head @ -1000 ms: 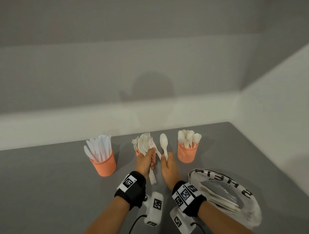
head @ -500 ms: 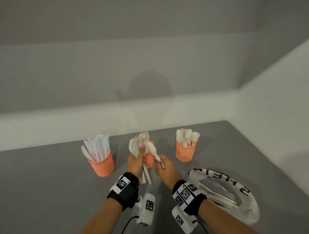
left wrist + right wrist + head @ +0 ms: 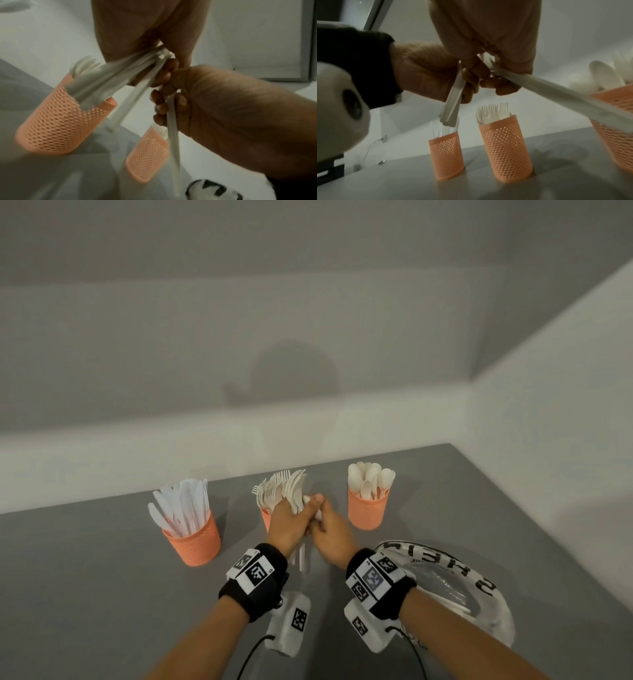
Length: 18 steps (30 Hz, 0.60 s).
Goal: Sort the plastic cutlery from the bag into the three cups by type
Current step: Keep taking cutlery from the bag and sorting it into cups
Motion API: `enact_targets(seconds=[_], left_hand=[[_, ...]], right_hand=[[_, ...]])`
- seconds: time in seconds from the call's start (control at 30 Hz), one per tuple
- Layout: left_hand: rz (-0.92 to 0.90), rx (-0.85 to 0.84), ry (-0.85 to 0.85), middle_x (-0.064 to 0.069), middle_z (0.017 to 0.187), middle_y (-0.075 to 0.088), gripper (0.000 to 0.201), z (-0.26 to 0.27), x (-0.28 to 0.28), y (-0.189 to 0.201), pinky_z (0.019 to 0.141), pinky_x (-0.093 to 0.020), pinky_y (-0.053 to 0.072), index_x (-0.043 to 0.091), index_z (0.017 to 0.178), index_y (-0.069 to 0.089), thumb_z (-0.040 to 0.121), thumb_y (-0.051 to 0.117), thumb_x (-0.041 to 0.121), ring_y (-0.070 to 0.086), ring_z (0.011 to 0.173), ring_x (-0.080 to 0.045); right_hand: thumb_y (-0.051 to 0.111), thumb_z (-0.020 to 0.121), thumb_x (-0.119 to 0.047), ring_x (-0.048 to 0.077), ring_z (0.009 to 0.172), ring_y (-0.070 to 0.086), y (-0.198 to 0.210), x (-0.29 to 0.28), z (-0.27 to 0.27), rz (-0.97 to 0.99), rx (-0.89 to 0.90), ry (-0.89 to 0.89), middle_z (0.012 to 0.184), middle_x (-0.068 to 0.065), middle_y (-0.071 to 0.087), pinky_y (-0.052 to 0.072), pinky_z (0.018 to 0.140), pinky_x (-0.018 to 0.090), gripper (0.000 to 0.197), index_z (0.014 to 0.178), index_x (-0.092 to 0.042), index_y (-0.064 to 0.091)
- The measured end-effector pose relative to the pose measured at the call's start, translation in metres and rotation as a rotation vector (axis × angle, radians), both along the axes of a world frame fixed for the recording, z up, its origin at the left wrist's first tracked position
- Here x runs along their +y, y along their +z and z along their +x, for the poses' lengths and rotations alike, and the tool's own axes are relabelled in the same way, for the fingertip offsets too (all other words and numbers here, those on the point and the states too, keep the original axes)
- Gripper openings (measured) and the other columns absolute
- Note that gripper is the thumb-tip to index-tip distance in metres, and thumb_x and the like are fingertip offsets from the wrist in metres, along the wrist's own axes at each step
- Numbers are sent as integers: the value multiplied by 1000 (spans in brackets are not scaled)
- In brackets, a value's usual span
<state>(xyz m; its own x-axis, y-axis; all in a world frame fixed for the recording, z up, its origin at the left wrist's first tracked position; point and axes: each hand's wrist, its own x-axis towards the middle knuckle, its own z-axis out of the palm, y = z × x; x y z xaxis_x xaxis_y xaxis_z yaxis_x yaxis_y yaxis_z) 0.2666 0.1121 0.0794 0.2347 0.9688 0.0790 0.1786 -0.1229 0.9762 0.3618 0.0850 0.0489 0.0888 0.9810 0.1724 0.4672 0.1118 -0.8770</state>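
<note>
Orange cups [image 3: 196,542] hold knives [image 3: 185,508], forks [image 3: 493,113], spoons [image 3: 370,477] separately.

Three orange mesh cups standing in a row on grey tabletop, left cup [image 3: 195,542] holding white knives, middle cup [image 3: 505,150] forks, right cup [image 3: 367,510] spoons, printed plastic bag [image 3: 479,604] lying at right, white cutlery bundle [image 3: 286,494] being gripped above middle cup.

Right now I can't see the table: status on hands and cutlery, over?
Left hand grips a cutlery bundle. Right hand pinches one piece at the bundle. Three cups part filled; bag still holds some. Nothing in the way.
</note>
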Motion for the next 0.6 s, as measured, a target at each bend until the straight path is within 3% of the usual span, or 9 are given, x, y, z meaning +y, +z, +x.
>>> enact_targets(seconds=[0.07, 0.17, 0.2, 0.27, 0.33, 0.4, 0.47, 0.53, 0.6], left_hand=[[-40, -65, -15, 5, 41, 48, 30, 2, 4, 1, 47, -19, 42, 16, 61, 55, 90, 58, 25, 46, 37, -7], [-158, -169, 49, 4, 41, 42, 28, -1, 13, -4, 45, -21, 40, 13, 66, 55, 93, 54, 20, 43, 35, -7], [-197, -199, 71, 4, 40, 42, 29, -2, 16, -6, 41, -19, 39, 11, 66, 54, 94, 52, 18, 42, 33, -7], [-208, -225, 105, 7, 36, 43, 35, -6, 24, -10, 39, -18, 38, 8, 61, 50, 94, 52, 17, 42, 31, -6], [-153, -200, 164, 6, 37, 47, 38, -10, 37, -6, 45, -21, 42, 7, 57, 48, 93, 55, 20, 45, 34, -6], [-82, -182, 245, 3, 40, 52, 43, -14, 54, 2, 49, -18, 45, 8, 54, 50, 93, 55, 26, 48, 36, -6], [4, -204, 323, -1, 48, 56, 42, -12, 68, 13, 49, -14, 47, 9, 56, 54, 93, 53, 28, 52, 38, -3], [74, -237, 359, -5, 58, 61, 35, -7, 79, 21, 54, -16, 51, 12, 62, 58, 93, 53, 28, 58, 45, -2], [102, -241, 365, -6, 63, 63, 33, -3, 85, 20, 63, -23, 54, 13, 64, 59, 93, 53, 28, 62, 54, -11]], right_hand=[[39, 90, -5, 19, 79, 63, 8, 5, 10, 27, 57, -72, 92, 7, 63, 52, 75, 31, 40, 130, -12, 45], [43, 89, -16, -8, 72, 52, 26, 12, 36, 111, 286, -262, 87, -10, 52, 41, 67, 8, 25, 109, -15, 58], [46, 90, -18, -8, 72, 51, 31, 15, 47, 145, 371, -335, 83, -13, 49, 40, 65, 6, 16, 99, -19, 60], [47, 95, -17, 0, 62, 50, 42, 21, 70, 201, 586, -444, 72, -8, 46, 41, 57, 9, 15, 89, -24, 59], [42, 98, -14, 3, 54, 45, 51, 28, 91, 272, 696, -540, 64, -4, 42, 41, 58, 15, 20, 92, -24, 58], [37, 99, -13, 11, 65, 49, 59, 36, 106, 356, 698, -613, 67, -1, 47, 42, 70, 21, 21, 96, -28, 51], [34, 100, -16, 17, 88, 56, 61, 43, 114, 397, 666, -660, 81, 3, 59, 39, 83, 20, 20, 98, -33, 44], [34, 101, -18, 6, 97, 56, 58, 48, 116, 384, 657, -657, 99, -2, 61, 35, 81, 8, 14, 101, -31, 41], [32, 101, -18, -16, 91, 50, 52, 50, 114, 367, 619, -633, 105, -14, 55, 35, 76, 0, 12, 109, -20, 41]])
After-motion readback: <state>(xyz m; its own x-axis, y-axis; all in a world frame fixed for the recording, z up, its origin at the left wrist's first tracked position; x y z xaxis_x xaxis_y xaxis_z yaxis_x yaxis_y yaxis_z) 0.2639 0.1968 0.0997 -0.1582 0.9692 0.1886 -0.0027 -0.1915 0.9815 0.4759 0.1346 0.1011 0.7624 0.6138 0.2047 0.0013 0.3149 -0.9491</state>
